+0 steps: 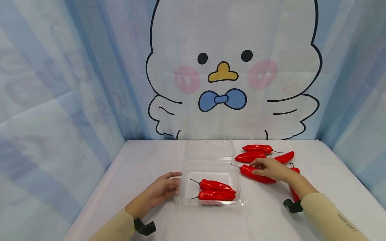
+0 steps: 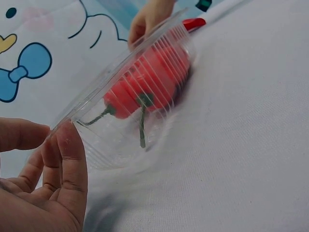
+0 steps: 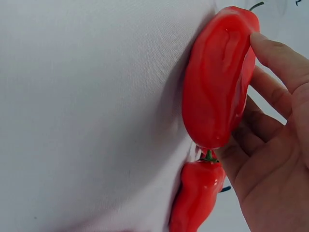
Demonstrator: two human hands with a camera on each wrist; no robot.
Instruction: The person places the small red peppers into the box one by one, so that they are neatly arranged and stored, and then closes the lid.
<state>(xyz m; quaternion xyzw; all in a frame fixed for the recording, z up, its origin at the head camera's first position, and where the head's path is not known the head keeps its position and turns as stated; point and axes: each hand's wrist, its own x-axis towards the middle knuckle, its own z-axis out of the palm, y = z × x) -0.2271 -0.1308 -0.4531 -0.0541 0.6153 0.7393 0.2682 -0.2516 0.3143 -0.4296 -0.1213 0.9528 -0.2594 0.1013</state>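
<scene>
A clear plastic clamshell box (image 1: 240,192) lies with its lid (image 1: 208,150) folded back. Inside are two red chili peppers (image 1: 217,195), side by side with stems to the left. My left hand (image 1: 165,190) is at the box's left side; in the left wrist view its thumb and fingertips pinch the rim. On the right, my right hand (image 1: 271,169) grips another red chili pepper (image 1: 254,174), its thumb (image 3: 275,55) on one side and fingers on the other. That pepper's stem points left, toward the box.
Behind the right hand lie several more red chili peppers (image 1: 256,148). One pepper (image 1: 294,170) is partly hidden by the right forearm. A white cloth covers the table (image 1: 144,157), and a printed curtain (image 1: 226,124) hangs along its back edge.
</scene>
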